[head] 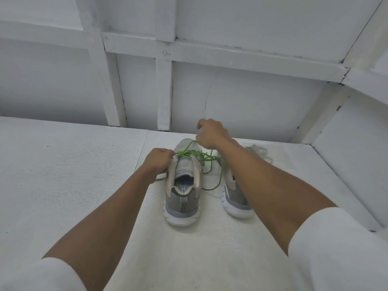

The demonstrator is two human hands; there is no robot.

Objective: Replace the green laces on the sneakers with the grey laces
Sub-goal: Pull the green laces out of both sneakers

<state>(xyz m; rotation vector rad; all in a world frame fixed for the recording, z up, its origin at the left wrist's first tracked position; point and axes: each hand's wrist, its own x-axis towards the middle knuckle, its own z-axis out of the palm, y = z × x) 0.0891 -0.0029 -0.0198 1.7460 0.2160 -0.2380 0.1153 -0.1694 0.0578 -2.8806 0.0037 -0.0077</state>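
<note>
Two grey sneakers with white soles stand heel-toward-me on a white surface. The left sneaker (182,192) has a green lace (206,157) mostly pulled loose, trailing in loops to its right. My left hand (158,162) grips the left eyelet flap of this sneaker. My right hand (211,133) pinches a strand of the green lace and holds it raised above the toe. The right sneaker (234,198) is partly hidden under my right forearm. Grey laces (259,152) lie in a heap behind the right sneaker.
The white textured tabletop (73,175) extends left and toward me. A white panelled wall (252,101) rises right behind the shoes, and a white side wall (352,164) closes in on the right.
</note>
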